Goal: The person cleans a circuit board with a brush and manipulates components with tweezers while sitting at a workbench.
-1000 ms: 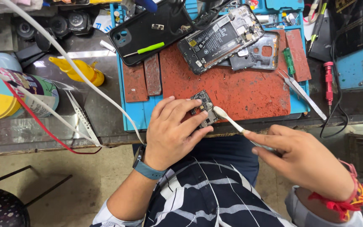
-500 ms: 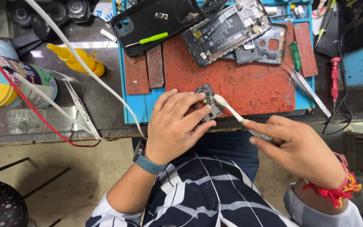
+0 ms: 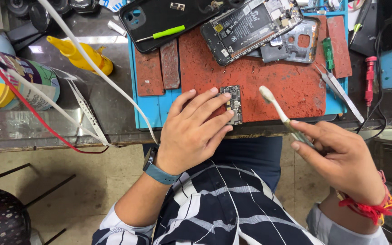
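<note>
Circuit board [image 3: 233,103] pinned by left hand [image 3: 191,131].

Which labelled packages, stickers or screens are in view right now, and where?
Printed tub: far left of bench, round, yellow, teal and purple wrap.
Battery label: on the opened phone, top centre, black rectangle with pale print and a small yellow square.
No lit screen visible.

Dark, glossy counter [image 3: 46,122], scuffed along its front edge. Directly on it: blue work mat [image 3: 153,109] near the middle, yellow squeeze bottle [image 3: 80,56] lying just left of that mat, round colourful tin [image 3: 19,84] further left, red screwdriver [image 3: 370,77] at right.
</note>
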